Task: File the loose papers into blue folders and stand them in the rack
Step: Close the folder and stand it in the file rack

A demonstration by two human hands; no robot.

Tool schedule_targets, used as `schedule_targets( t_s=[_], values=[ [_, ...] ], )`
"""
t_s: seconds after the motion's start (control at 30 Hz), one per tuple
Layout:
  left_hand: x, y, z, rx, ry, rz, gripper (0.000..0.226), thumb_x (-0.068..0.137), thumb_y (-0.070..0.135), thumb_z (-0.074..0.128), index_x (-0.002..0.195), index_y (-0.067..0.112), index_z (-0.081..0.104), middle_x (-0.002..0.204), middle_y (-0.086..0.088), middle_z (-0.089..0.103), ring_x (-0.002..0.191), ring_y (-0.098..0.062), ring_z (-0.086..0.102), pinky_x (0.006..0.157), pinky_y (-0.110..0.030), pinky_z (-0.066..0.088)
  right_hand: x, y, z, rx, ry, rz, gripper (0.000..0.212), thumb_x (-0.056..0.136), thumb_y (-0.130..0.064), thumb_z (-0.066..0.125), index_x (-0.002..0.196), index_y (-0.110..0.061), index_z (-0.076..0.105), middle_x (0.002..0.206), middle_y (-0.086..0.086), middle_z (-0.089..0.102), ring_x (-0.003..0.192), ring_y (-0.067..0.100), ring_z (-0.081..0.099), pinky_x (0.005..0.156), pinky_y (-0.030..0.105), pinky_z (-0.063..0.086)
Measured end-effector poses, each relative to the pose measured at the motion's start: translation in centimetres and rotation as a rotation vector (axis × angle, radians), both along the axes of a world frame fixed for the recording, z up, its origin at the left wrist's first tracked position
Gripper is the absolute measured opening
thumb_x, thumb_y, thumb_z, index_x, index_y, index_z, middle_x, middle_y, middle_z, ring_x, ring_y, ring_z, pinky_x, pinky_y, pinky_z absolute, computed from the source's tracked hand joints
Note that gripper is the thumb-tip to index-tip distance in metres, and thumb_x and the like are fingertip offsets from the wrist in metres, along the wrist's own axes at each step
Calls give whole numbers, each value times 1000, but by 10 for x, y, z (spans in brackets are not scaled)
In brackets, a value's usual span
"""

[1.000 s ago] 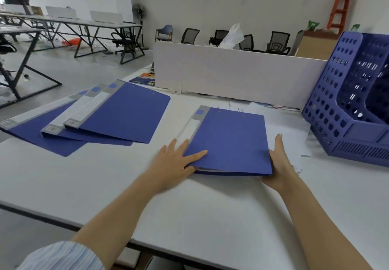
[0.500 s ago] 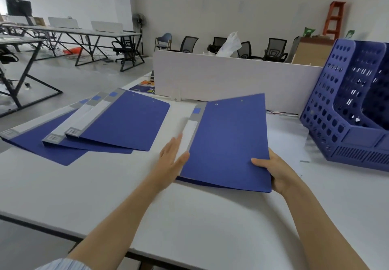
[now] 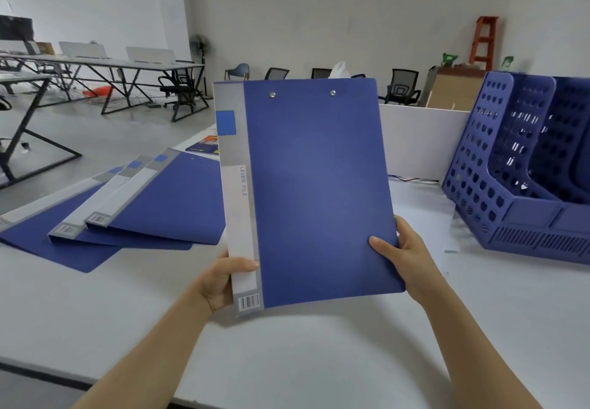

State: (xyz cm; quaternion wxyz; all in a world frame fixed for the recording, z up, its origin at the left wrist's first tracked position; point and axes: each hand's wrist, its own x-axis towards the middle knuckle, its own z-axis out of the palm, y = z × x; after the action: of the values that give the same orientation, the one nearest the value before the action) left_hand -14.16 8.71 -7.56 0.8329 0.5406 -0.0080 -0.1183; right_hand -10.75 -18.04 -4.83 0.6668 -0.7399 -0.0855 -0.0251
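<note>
A closed blue folder (image 3: 316,185) with a grey spine stands upright in the air in front of me, above the white table (image 3: 319,354). My left hand (image 3: 220,281) grips its spine edge near the bottom. My right hand (image 3: 405,255) grips its lower right edge, thumb on the cover. Three more blue folders (image 3: 153,207) lie fanned out flat on the table to the left. The blue perforated rack (image 3: 517,185) stands at the right, its visible slots holding nothing. A white sheet of paper (image 3: 424,214) lies flat between the held folder and the rack.
A white divider panel (image 3: 418,140) runs along the table's far edge behind the folder. A coloured booklet (image 3: 207,145) lies at the far left end of it. Beyond are office desks, chairs, a fan and a red ladder.
The folder lay flat on the table under both hands a second ago. Both hands have since lifted it and tilted it upright, facing me.
</note>
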Motion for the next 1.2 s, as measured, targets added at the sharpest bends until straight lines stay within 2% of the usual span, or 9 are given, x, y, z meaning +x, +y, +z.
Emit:
schedule_targets(
  t_s=[0.2, 0.3, 0.43, 0.6, 0.77, 0.83, 0.9, 1.03, 1.2],
  values=[
    [2, -2, -2, 63, -1, 164, 79, 32, 14, 71, 108, 11, 50, 81, -8, 61, 74, -25, 61, 61, -36, 53, 3, 22, -21, -487, -394, -366, 53, 87, -13, 59, 137, -12, 41, 128, -1, 48, 118, 20, 43, 96, 26, 33],
    [-2, -8, 3, 26, -83, 330, 43, 50, 7, 63, 92, 11, 53, 78, -9, 55, 73, -23, 56, 65, -36, 49, -2, 39, -26, -670, -625, -525, 40, 87, -30, 49, 121, -9, 57, 133, 21, 47, 127, 31, 32, 103, 46, 38],
    [-9, -19, 3, 370, -383, 664, 18, 63, 15, 63, 63, 5, 48, 58, -8, 45, 45, -3, 49, 43, -13, 38, -12, 70, -11, -718, -949, -399, 37, 97, -40, 30, 115, -15, 50, 131, 22, 51, 127, 33, 33, 104, 41, 32],
    [-3, -18, -12, 735, -524, 850, 16, 75, 1, 66, 91, 2, 63, 82, -5, 66, 74, 2, 60, 70, -31, 51, -59, 132, 29, -554, -622, 94, 69, 82, -59, 49, 136, -19, 34, 127, -11, 52, 112, -6, 42, 101, 19, 38],
    [12, -11, -23, 1074, -857, 854, 60, 74, 34, 61, 130, 21, 41, 127, -14, 57, 114, -18, 44, 95, -24, 39, -60, 156, 48, -136, -410, -140, 28, 83, -20, 65, 99, -27, 44, 77, -23, 49, 69, -8, 58, 59, 3, 45],
    [13, -16, -18, 913, -737, 645, 88, 64, 60, 58, 142, 37, 26, 147, 0, 31, 132, -15, 28, 107, -33, 27, -57, 152, 53, 21, -404, -220, 32, 82, -8, 63, 94, -29, 42, 74, -18, 50, 61, -1, 57, 56, 7, 47],
    [11, -21, -10, 503, -489, 557, 81, 69, 58, 54, 140, 43, 20, 151, 12, 17, 140, -9, 18, 115, -36, 18, -55, 141, 60, 175, -464, -319, 37, 81, 3, 60, 82, -29, 42, 65, -13, 48, 50, 0, 52, 46, 9, 42],
    [21, -6, -8, -372, 0, 306, 77, 71, 45, 70, 138, 20, 41, 138, -5, 52, 124, -25, 52, 100, -44, 42, -65, 129, 67, 233, -566, -297, 26, 71, -10, 58, 78, -29, 41, 55, -16, 52, 45, 3, 49, 41, 12, 42],
    [17, -20, 13, -669, -41, 224, 42, 71, 38, 59, 103, 13, 70, 110, -8, 70, 87, -24, 72, 64, -38, 59, -62, 117, 68, 316, -516, -147, 35, 78, 10, 60, 83, -21, 46, 67, -16, 58, 55, -3, 54, 46, 6, 43]
  ],
)
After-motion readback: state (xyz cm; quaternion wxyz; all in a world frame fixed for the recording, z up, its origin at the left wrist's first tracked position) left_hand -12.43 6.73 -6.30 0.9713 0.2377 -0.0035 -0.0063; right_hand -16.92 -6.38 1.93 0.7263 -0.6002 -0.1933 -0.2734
